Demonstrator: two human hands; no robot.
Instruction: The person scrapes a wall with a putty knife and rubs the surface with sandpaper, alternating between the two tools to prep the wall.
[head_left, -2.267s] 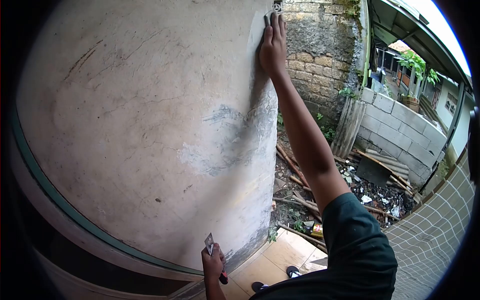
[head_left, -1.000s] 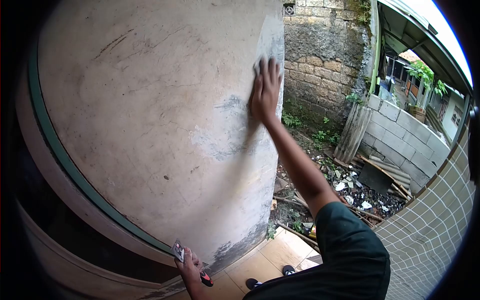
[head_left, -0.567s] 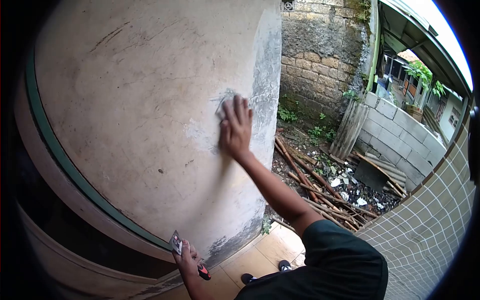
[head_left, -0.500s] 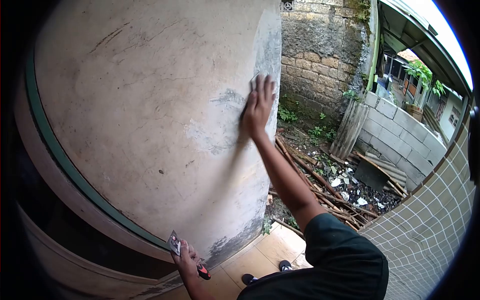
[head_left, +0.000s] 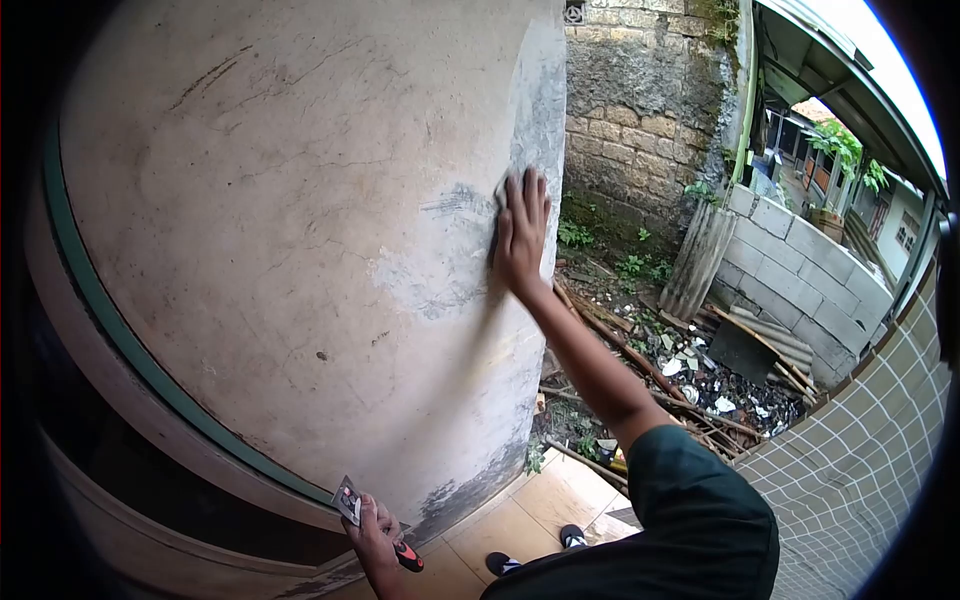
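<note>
My right hand (head_left: 521, 232) lies against the pale plastered wall (head_left: 300, 200) near its right edge. Its fingers stretch upward, and a whitish edge of something shows beside the fingertips; what it is cannot be made out. Left of this hand the wall has a patch of grey scrapes. Low in the view, my left hand (head_left: 375, 535) is closed around a scraper (head_left: 348, 501) with a metal blade and a red and black handle. The blade points up, close to the wall's lower edge.
A green trim strip (head_left: 150, 375) curves along the wall's left side. Beyond the right edge are a brick wall (head_left: 635, 130), bamboo poles and rubble (head_left: 740, 395), and a grey block wall (head_left: 800, 265). White netting (head_left: 850, 470) hangs at right. Tiled floor (head_left: 500, 530) lies below.
My right hand has moved slightly down in the view, still on the wall. My left hand with the scraper sits slightly lower in view, and the view has shifted a little.
</note>
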